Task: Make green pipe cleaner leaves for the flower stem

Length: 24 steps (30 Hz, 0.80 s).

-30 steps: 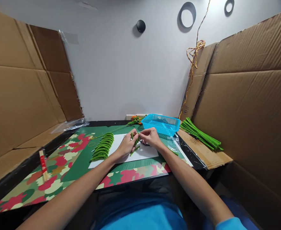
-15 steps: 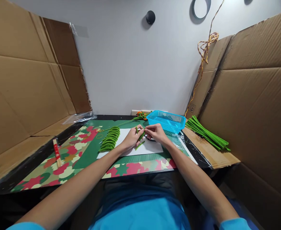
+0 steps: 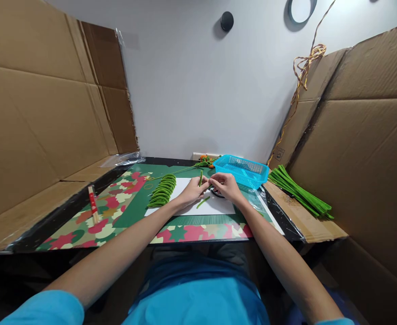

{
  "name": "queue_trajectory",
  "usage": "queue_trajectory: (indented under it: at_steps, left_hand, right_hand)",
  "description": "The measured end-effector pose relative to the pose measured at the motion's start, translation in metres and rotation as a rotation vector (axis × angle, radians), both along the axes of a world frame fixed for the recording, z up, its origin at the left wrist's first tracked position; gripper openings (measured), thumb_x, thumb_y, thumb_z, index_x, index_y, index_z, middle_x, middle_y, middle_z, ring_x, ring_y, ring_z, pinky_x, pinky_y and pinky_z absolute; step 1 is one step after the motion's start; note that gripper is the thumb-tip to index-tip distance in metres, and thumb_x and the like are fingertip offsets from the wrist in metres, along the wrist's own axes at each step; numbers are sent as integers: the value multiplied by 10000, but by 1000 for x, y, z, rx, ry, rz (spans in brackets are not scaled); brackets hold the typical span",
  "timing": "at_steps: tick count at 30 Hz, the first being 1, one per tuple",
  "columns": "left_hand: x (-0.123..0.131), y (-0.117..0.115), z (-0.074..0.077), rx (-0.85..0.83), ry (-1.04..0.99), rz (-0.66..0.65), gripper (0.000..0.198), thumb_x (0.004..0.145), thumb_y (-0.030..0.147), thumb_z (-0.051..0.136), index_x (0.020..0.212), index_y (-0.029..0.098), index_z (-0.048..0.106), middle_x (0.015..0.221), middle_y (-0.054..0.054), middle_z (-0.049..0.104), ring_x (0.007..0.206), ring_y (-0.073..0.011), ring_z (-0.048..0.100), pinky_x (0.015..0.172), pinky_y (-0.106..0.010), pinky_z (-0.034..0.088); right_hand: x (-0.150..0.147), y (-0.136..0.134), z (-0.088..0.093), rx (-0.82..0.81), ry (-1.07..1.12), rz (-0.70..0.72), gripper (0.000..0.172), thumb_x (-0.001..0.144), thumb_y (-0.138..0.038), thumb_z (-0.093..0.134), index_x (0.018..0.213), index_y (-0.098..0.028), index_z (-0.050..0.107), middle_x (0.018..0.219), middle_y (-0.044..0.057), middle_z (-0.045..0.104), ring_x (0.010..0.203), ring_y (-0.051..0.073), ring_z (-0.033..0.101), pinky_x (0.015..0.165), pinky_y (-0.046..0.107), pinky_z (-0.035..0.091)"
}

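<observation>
Over a white sheet of paper (image 3: 184, 212), both hands meet fingertip to fingertip on a green pipe cleaner (image 3: 201, 177). My left hand (image 3: 192, 192) is closed on it, and one end sticks up above the fingers. With a pinch, my right hand (image 3: 228, 185) grips the same piece from the other side; the part between the fingers is mostly hidden. Just below the hands lies a short cut piece of pipe cleaner (image 3: 203, 202). Black handles, apparently scissors (image 3: 217, 194), show partly under my right hand. To the left lies a row of bent green pipe cleaners (image 3: 162, 190).
A blue plastic basket (image 3: 264, 170) stands behind my right hand, beside small orange flowers (image 3: 205, 159). Long straight green pipe cleaners (image 3: 301, 194) lie in a bundle on cardboard at right. Red-wrapped chopsticks (image 3: 92, 201) lie at left. Cardboard walls (image 3: 371, 135) flank the table.
The camera view has turned slightly left, so everything sits further right. The held pipe cleaner's end now stands up higher above my left hand. Both hands stay together.
</observation>
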State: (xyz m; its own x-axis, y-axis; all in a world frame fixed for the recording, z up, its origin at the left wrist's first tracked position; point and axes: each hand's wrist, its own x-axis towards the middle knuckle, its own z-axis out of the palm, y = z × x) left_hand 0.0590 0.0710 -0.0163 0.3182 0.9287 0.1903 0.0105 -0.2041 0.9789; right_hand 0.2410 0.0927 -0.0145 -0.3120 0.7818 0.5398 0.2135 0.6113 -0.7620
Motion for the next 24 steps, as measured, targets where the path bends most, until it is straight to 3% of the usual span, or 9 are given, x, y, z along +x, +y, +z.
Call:
queue_trajectory:
  at_steps: [11, 18, 24]
  left_hand:
    - [3, -9, 5, 61, 50, -30, 412, 831, 535, 774, 875, 192, 549, 623, 82, 418, 449, -61, 389, 444, -207, 293]
    - [0, 0, 2, 251, 162, 71, 348, 804, 473, 796, 821, 145, 680, 793, -22, 639, 716, -148, 564, 647, -247, 443]
    - [-1, 1, 1, 333, 261, 146, 281, 806, 409, 789, 781, 147, 688, 781, -38, 677, 742, -179, 580, 682, -267, 442]
  right_hand:
    - [11, 1, 3, 130, -180, -60, 322, 944, -474, 660, 844, -187, 766, 778, 70, 780, 684, 198, 702, 622, 262, 493]
    - [12, 0, 3, 160, -249, -29, 215, 937, -370, 657, 888, -195, 771, 837, 54, 792, 700, 183, 706, 659, 253, 491]
    - [11, 1, 2, 148, -281, -65, 150, 925, -284, 647, 861, -201, 753, 777, 45, 770, 691, 185, 676, 658, 258, 464]
